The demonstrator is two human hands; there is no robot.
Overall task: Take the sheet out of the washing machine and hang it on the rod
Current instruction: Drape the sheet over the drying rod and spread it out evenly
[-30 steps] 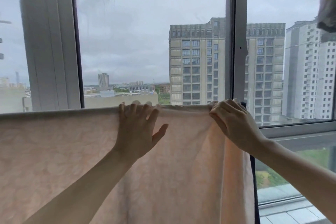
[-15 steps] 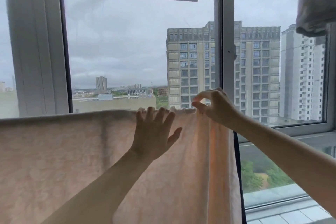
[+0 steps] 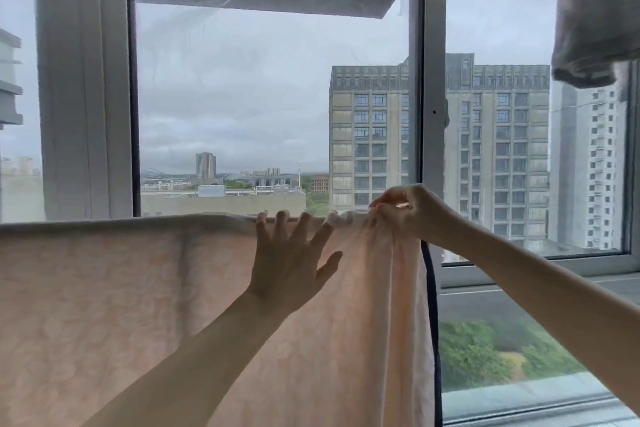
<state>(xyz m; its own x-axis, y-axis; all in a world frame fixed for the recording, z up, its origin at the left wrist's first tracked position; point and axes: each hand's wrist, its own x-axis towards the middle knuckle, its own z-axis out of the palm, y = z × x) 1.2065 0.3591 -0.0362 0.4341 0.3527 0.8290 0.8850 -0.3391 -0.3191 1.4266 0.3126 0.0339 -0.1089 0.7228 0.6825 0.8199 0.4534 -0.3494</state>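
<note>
A pale pink sheet (image 3: 114, 305) hangs folded over a horizontal rod that its top fold hides, spanning from the left edge to right of centre. My left hand (image 3: 289, 260) lies flat on the sheet with fingers spread, fingertips at the top fold. My right hand (image 3: 407, 210) pinches bunched fabric at the sheet's upper right corner. The sheet's right edge falls in folds beside a dark vertical strip (image 3: 433, 329).
A large window with grey frames (image 3: 431, 114) stands directly behind the sheet, with tall buildings outside. Another piece of pale laundry (image 3: 595, 10) hangs at the upper right. The window sill (image 3: 540, 267) runs below my right forearm.
My right hand went from resting on the top fold to pinching and gathering the corner fabric. My left hand slid right along the top edge and spread its fingers.
</note>
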